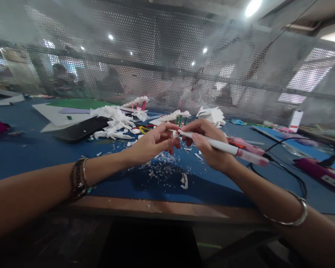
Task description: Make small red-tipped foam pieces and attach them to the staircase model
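Note:
My left hand (153,143) hovers over the blue table mat (30,152), its fingertips pinched on a small white foam piece (175,134). My right hand (209,147) grips a white pen-shaped tool with a pink rear end (231,149); its tip meets the small piece between the two hands. A black cord (284,171) runs from the tool's rear toward the right. White shavings (164,167) lie scattered on the mat right under both hands.
White foam offcuts (114,121), a black flat object (80,128), white sheets (53,115), small foam models on pink and green posts (174,117) and a pink device (321,173) lie on the table. A perforated screen (167,67) stands behind it; people sit beyond. The wooden table edge (156,208) is close.

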The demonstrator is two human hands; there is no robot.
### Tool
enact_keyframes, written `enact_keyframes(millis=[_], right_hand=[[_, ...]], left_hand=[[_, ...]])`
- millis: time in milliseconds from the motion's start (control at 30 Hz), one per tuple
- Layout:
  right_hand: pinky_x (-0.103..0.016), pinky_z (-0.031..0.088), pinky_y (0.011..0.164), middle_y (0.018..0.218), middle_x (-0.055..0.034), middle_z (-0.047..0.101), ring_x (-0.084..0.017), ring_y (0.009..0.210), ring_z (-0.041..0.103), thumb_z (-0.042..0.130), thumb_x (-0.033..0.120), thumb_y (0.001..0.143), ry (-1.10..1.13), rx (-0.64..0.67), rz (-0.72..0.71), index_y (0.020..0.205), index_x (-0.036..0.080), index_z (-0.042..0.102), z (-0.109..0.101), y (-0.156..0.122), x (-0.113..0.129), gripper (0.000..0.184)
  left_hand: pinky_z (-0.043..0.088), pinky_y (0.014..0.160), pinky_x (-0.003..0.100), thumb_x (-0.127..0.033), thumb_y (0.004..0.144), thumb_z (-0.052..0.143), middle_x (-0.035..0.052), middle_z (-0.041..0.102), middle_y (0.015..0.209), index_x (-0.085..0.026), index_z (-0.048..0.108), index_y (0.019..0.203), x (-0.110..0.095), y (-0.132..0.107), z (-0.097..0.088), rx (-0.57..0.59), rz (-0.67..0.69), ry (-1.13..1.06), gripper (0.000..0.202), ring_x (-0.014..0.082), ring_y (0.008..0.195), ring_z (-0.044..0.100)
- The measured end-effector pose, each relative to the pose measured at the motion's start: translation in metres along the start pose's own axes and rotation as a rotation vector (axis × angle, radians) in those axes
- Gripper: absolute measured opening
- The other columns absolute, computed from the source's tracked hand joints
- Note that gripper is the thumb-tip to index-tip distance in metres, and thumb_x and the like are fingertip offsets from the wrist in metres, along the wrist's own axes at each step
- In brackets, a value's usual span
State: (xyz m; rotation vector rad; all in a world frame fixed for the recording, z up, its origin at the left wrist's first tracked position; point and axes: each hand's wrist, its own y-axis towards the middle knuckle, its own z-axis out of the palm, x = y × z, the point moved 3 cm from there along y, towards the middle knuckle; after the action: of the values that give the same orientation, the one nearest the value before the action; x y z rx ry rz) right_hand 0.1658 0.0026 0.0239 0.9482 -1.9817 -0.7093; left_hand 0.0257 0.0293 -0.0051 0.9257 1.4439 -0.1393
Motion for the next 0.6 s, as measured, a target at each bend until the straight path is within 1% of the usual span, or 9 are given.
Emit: enact_keyframes(millis=[67, 200, 300, 433, 500, 600], right_hand=[[-0.025, 0.042, 0.056, 0.071, 0.0005, 0.058, -0.009, 0.063, 0.053, 0.041, 0.017, 0.073, 0.004, 0.01, 0.021, 0.08, 0.017, 0.053, 0.001, 0.0, -0.001, 0.014], [-0.026, 0.042, 0.057, 0.07, 0.001, 0.058, -0.01, 0.063, 0.053, 0.042, 0.016, 0.072, -0.015, 0.023, 0.047, 0.08, 0.017, 0.053, 0.003, -0.002, -0.001, 0.014], [-0.026, 0.042, 0.056, 0.069, 0.001, 0.057, -0.01, 0.063, 0.053, 0.041, 0.016, 0.072, -0.007, 0.012, 0.032, 0.08, 0.017, 0.053, 0.001, -0.001, 0.002, 0.014], [-0.025, 0.042, 0.052, 0.066, 0.0006, 0.055, -0.009, 0.057, 0.052, 0.039, 0.021, 0.075, 0.079, -0.016, -0.014, 0.08, 0.016, 0.051, -0.004, 0.0, 0.01, 0.013], [-0.024, 0.041, 0.051, 0.065, 0.0007, 0.054, -0.009, 0.056, 0.052, 0.039, 0.021, 0.075, 0.08, 0.025, -0.025, 0.078, 0.016, 0.051, -0.004, 0.001, 0.012, 0.014], [-0.024, 0.039, 0.052, 0.063, 0.001, 0.054, -0.009, 0.058, 0.051, 0.039, 0.02, 0.074, -0.004, 0.1, -0.025, 0.076, 0.015, 0.053, -0.003, 0.002, 0.012, 0.015]], left_hand=[[0.038, 0.055, 0.022, -0.023, 0.077, 0.05, -0.0021, 0.056, 0.068, -0.016, 0.039, 0.099, -0.001, -0.001, 0.001, 0.009, 0.007, 0.057, 0.025, 0.008, 0.055, 0.051], [0.037, 0.049, 0.02, -0.023, 0.082, 0.042, -0.0034, 0.053, 0.062, -0.015, 0.038, 0.091, -0.002, -0.001, 0.003, 0.021, 0.047, 0.101, 0.013, 0.0065, 0.049, 0.049], [0.037, 0.048, 0.019, -0.024, 0.084, 0.039, -0.0025, 0.053, 0.063, -0.015, 0.037, 0.087, -0.003, -0.001, 0.004, 0.048, 0.075, 0.109, 0.01, 0.0062, 0.049, 0.049], [0.038, 0.05, 0.019, -0.024, 0.086, 0.035, -0.0013, 0.053, 0.066, -0.015, 0.037, 0.087, -0.002, -0.001, 0.004, 0.063, 0.044, 0.124, 0.009, 0.0056, 0.049, 0.049], [0.039, 0.051, 0.019, -0.024, 0.086, 0.036, -0.0011, 0.053, 0.067, -0.015, 0.037, 0.087, -0.001, -0.001, 0.004, 0.073, 0.052, 0.123, 0.009, 0.0056, 0.05, 0.049], [0.039, 0.05, 0.02, -0.026, 0.085, 0.038, -0.0009, 0.053, 0.068, -0.015, 0.038, 0.087, -0.001, 0.0, 0.004, 0.091, 0.089, 0.106, 0.011, 0.0065, 0.052, 0.05]])
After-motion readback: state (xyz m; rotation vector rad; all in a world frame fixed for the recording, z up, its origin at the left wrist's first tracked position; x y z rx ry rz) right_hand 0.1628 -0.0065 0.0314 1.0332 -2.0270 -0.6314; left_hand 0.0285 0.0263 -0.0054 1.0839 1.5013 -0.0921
